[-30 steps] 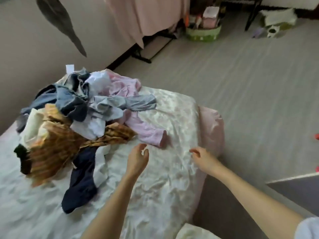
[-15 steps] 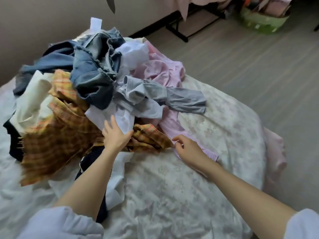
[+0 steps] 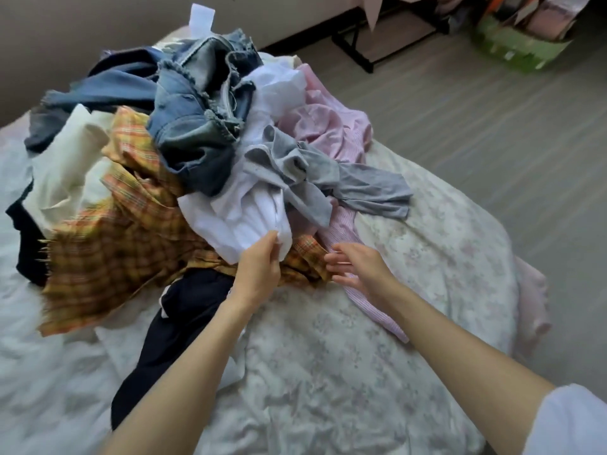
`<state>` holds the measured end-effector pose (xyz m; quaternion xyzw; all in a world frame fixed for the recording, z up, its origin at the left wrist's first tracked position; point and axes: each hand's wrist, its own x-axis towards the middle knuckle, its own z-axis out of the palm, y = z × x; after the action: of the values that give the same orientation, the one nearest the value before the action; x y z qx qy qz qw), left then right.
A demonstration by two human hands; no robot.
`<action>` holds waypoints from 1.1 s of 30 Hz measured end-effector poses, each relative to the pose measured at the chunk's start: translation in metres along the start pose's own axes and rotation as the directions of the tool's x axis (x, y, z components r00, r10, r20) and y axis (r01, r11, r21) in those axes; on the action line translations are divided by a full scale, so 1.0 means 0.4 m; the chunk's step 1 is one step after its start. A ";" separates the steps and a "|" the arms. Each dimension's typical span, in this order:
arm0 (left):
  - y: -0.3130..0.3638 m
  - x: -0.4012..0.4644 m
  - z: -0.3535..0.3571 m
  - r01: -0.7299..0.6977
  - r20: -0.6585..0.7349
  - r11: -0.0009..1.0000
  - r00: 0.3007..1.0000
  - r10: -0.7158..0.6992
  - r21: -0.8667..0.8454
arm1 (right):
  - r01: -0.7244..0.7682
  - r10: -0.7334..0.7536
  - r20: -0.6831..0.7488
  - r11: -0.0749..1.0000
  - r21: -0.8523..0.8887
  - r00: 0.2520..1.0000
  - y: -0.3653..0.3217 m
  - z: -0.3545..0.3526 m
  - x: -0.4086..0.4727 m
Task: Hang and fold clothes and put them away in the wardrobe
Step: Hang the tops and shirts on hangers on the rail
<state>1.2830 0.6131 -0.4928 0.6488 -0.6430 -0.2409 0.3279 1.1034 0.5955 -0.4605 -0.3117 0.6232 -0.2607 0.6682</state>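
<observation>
White garment [image 3: 243, 221] seemingly pinched by left hand [image 3: 259, 270]; right hand [image 3: 358, 267] beside.

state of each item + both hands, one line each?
left hand: pinching the white garment's edge
right hand: open, over the pink striped shirt
white garment: crumpled in pile
pink striped shirt: unfolded, sleeve trailing
plaid garment: crumpled, unfolded
jeans: bunched on top

Heaped on the far left part of a floral-covered bed [image 3: 377, 372]: frayed denim [image 3: 193, 126], an orange plaid garment [image 3: 115, 251], a grey top [image 3: 331, 182], a pink striped shirt [image 3: 331, 126], a navy piece [image 3: 170, 330]. Left hand [image 3: 258, 270] pinching the lower edge of a white garment [image 3: 243, 218] at the heap's near side. Right hand [image 3: 359, 266] just beside, fingers spread, over the pink sleeve and the plaid's edge. Green basket [image 3: 515, 50] on the floor beyond the bed's far corner.
</observation>
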 end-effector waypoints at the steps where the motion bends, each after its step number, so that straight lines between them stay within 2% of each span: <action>1: 0.032 -0.029 -0.009 -0.099 0.021 0.995 0.995 0.099 -0.010 | -0.049 0.044 0.055 0.996 0.079 0.998 -0.018 0.007 -0.005; 4: 0.129 -0.112 -0.018 -0.357 0.134 0.934 0.925 0.356 -0.022 | -0.117 0.103 0.173 0.990 0.073 0.979 -0.042 0.027 -0.023; 6: 0.180 -0.169 -0.019 -0.440 0.183 0.898 0.882 0.434 -0.009 | -0.056 0.060 0.071 0.997 -0.059 0.996 -0.036 0.035 -0.051; 8: 0.211 -0.215 -0.020 -0.414 0.214 0.909 0.884 0.415 -0.050 | 0.004 -0.014 -0.057 0.983 -0.182 0.998 -0.014 0.014 -0.085; 10: 0.229 -0.245 -0.032 -0.313 0.226 0.945 0.918 0.326 -0.093 | 0.058 -0.071 -0.045 0.969 -0.239 0.996 0.002 -0.034 -0.146; 11: 0.251 -0.253 -0.041 -0.260 0.202 0.959 0.939 0.278 -0.115 | 0.098 -0.108 -0.010 0.941 -0.324 0.994 0.003 -0.073 -0.191; 13: 0.273 -0.249 -0.055 -0.160 0.107 0.976 0.979 0.176 -0.145 | 0.211 -0.164 0.134 0.814 -0.541 0.977 -0.007 -0.141 -0.256; 14: 0.295 -0.240 -0.059 -0.132 0.071 0.979 0.987 0.145 -0.155 | 0.281 -0.182 0.216 0.704 -0.652 0.959 -0.021 -0.182 -0.292; 16: 0.350 -0.212 -0.062 -0.115 0.098 0.981 0.987 0.131 -0.159 | 0.372 -0.199 0.315 0.479 -0.795 0.928 -0.058 -0.254 -0.361; 17: 0.392 -0.197 -0.057 -0.138 0.162 0.979 0.973 0.162 -0.150 | 0.397 -0.212 0.338 0.402 -0.825 0.917 -0.080 -0.294 -0.401; 19: 0.490 -0.175 -0.033 -0.243 0.361 0.957 0.888 0.285 -0.159 | 0.456 -0.281 0.374 0.336 -0.824 0.884 -0.125 -0.368 -0.497; 21: 0.593 -0.156 0.002 -0.349 0.515 0.916 0.758 0.401 -0.199 | 0.512 -0.375 0.384 0.349 -0.785 0.844 -0.171 -0.426 -0.591; 23: 0.703 -0.154 0.045 -0.403 0.599 0.880 0.649 0.469 -0.252 | 0.508 -0.443 0.330 0.380 -0.773 0.834 -0.208 -0.492 -0.687; 25: 0.819 -0.165 0.079 -0.397 0.635 0.857 0.579 0.511 -0.328 | 0.503 -0.514 0.254 0.434 -0.747 0.820 -0.231 -0.568 -0.783; 26: 0.858 -0.167 0.081 -0.367 0.642 0.854 0.563 0.520 -0.370 | 0.502 -0.522 0.230 0.468 -0.727 0.821 -0.239 -0.592 -0.811; 28: 0.969 -0.183 0.088 -0.367 0.662 0.822 0.488 0.569 -0.436 | 0.488 -0.531 0.180 0.524 -0.698 0.828 -0.240 -0.658 -0.894; 31: 1.130 -0.231 0.108 -0.549 0.652 0.716 0.359 0.668 -0.431 | 0.466 -0.541 0.109 0.585 -0.664 0.834 -0.219 -0.752 -1.032; 32: 1.192 -0.261 0.122 -0.604 0.646 0.685 0.339 0.684 -0.408 | 0.455 -0.567 0.059 0.590 -0.668 0.822 -0.201 -0.793 -1.093; 33: 1.220 -0.272 0.130 -0.632 0.645 0.687 0.365 0.672 -0.358 | 0.450 -0.575 0.032 0.603 -0.659 0.818 -0.192 -0.819 -1.123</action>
<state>0.9086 0.7355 -0.1805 0.1769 -0.9131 -0.3461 0.1229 0.7412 0.8451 -0.1122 -0.6601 0.6154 -0.2412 0.3568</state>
